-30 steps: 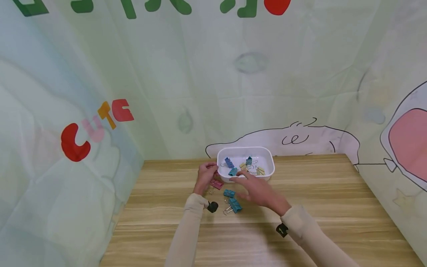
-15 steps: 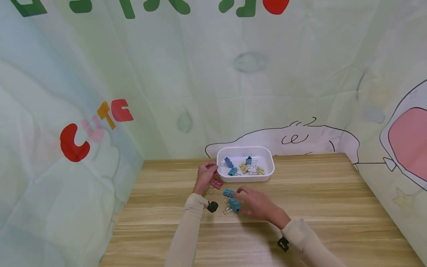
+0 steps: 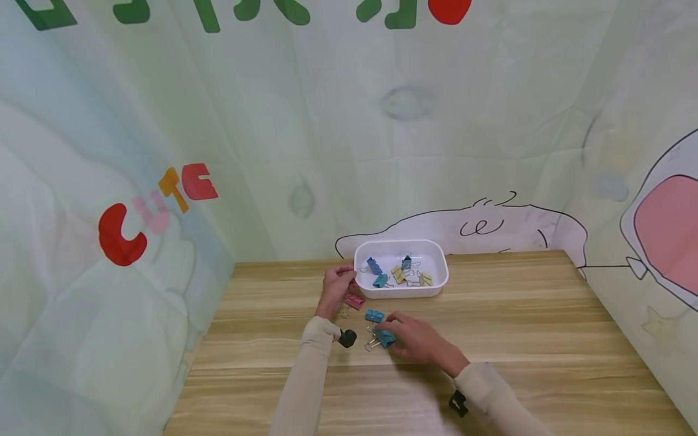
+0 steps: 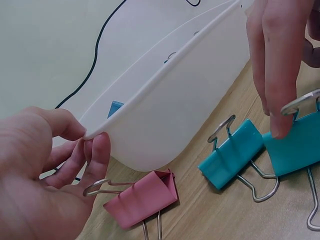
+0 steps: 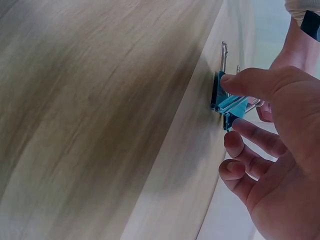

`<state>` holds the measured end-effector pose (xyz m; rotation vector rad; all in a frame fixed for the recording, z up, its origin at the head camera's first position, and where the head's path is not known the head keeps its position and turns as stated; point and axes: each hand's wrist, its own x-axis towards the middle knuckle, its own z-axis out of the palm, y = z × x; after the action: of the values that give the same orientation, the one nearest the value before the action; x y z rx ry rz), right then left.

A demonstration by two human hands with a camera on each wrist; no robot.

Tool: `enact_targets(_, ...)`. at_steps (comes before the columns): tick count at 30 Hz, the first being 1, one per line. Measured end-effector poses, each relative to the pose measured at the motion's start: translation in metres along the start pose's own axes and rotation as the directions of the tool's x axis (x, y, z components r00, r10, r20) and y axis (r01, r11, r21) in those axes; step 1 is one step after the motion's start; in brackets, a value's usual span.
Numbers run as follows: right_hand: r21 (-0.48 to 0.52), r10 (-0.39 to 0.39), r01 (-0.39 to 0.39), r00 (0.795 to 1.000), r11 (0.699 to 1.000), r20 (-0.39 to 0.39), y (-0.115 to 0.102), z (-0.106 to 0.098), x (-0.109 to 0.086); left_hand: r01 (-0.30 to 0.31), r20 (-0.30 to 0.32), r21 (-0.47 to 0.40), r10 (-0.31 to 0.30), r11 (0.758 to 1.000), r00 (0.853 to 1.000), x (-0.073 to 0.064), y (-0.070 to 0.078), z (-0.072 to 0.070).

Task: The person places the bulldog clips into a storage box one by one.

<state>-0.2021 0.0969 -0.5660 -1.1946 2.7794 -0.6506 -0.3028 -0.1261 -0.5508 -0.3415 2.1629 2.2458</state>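
Observation:
My left hand [image 3: 334,290] pinches the near-left corner of the white plastic box [image 3: 403,292] by its rim. Close below those fingers, a pink binder clip [image 4: 142,199] lies on the table. My right hand [image 3: 420,340] holds the larger teal binder clip [image 5: 232,104] between thumb and a fingertip, the clip still down at the table. Beside it lies a smaller teal binder clip [image 4: 232,154], its wire handles spread. Inside the box are several clips, among them a blue binder clip [image 3: 374,265] and a yellow binder clip [image 3: 398,274].
The wooden table [image 3: 523,327] stretches out to both sides of the hands. A printed cloth backdrop [image 3: 305,121] rises right behind the box and along both sides. Some small wire by the left wrist is too faint to make out.
My right hand has drawn back from over the box's front edge, down and toward me, to the larger teal binder clip, and its fingers have closed there. The left hand stays at the rim.

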Motion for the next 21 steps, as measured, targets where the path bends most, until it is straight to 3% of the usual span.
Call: enact_targets(21,0.031,-0.018,0.020,0.998,0.999,-0.060,0.0000,0.0084,0.0037,-0.006,0.013,-0.010,0.006,1.000,1.000,-0.0002,-0.0001,-0.0005)
